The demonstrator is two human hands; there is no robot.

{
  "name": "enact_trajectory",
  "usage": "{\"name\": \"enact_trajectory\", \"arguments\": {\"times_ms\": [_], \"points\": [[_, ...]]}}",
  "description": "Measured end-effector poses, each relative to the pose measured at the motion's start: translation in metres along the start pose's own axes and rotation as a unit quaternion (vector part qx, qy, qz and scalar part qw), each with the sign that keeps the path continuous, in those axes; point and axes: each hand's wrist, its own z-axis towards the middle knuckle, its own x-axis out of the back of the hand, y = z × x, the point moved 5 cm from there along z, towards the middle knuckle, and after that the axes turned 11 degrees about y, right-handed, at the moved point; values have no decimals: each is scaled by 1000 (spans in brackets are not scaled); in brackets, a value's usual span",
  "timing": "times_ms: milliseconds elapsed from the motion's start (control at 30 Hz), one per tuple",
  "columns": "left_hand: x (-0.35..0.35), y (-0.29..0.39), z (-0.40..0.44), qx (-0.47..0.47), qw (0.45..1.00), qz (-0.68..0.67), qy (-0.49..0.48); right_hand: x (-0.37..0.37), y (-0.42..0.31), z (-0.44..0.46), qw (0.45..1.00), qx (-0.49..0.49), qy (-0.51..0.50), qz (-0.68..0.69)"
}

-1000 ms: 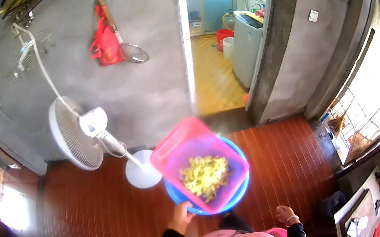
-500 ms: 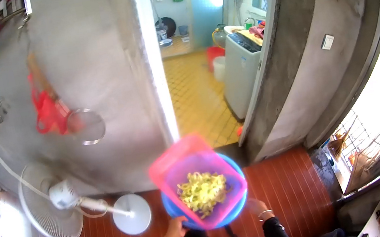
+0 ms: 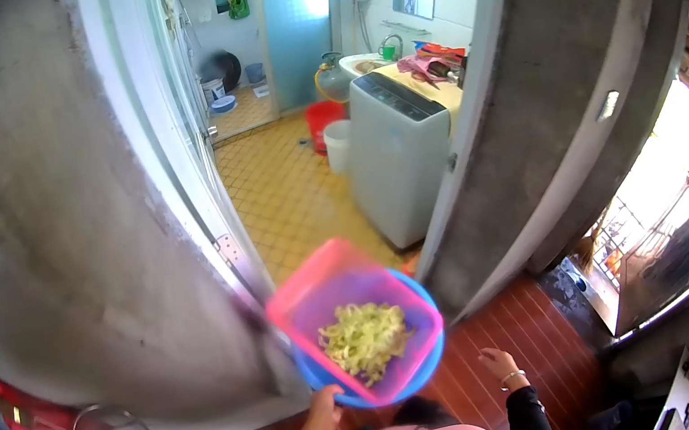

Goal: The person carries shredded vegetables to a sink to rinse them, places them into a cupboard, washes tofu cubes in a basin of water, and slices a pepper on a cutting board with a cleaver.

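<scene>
Well, your left hand (image 3: 323, 413) is closed on the near-left edge of the blue basin (image 3: 429, 361), thumb up at the rim; the fingers beneath are hidden. Your right hand (image 3: 500, 363) is free, with nothing visible in it and its fingers loosely bent, off to the right of the basin and apart from it.

The key relation is this: the pink basket (image 3: 312, 293) lies over the basin, ahead of your left hand and to its right. Its long axis runs aslant, from far left to near right, and the far-left end juts past the basin's rim. Your left hand is the nearer one; the right would have to come inward and to the left to meet the basin. How deep the basket sits, you cannot tell from here.

In the basket lies a heap of pale yellow-green food (image 3: 365, 339). Your left forearm reaches forward and slightly inward, while the right one points forward, wrist banded by a bracelet (image 3: 513, 378).

Beyond the basin stands the doorway, with a washer (image 3: 399, 160), a white bucket (image 3: 339, 148) and a red bucket (image 3: 324, 123) inside.
</scene>
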Motion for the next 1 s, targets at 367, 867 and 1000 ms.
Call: {"name": "enact_trajectory", "arguments": {"times_ms": [367, 867, 1000], "points": [[-155, 114, 159, 45, 981, -186, -27, -116, 19, 222, 987, 81, -121, -73], [-240, 269, 329, 22, 963, -263, 60, -233, -280, 539, 955, 189, -166, 154], [-292, 338, 368, -5, 971, -231, 65, -257, -311, 613, 964, 155, -154, 154]]}}
